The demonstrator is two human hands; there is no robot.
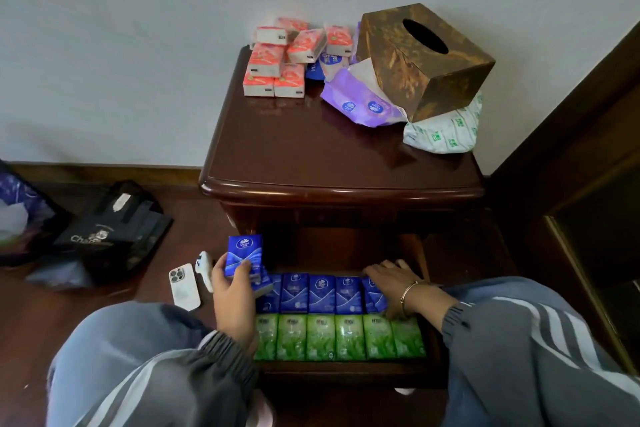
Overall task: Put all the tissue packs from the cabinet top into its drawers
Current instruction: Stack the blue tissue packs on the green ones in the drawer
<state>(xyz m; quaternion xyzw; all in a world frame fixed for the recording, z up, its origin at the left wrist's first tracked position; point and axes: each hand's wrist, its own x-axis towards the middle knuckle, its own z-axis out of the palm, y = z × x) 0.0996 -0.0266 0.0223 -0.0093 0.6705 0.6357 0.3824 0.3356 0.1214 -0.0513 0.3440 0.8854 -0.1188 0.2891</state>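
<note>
The lower drawer [346, 373] of the dark wooden cabinet [339, 163] is pulled out. Inside it stand a row of blue tissue packs [322, 293] and, nearer me, a row of green tissue packs [339, 336]. My left hand [233, 302] grips a blue tissue pack [243, 255] upright over the drawer's left end, with more blue packs under it. My right hand [393, 282] rests with spread fingers on the blue packs at the row's right end. On the cabinet top lie several orange tissue packs [277, 59], blue packs [327, 64], a purple soft pack [360, 100] and a green-printed white pack [446, 132].
A brown tissue box [422, 59] sits tilted on the soft packs at the back right. On the floor to the left lie a white phone [184, 286], a small white device [204, 269] and dark bags [110, 236]. Dark furniture [588, 184] stands to the right.
</note>
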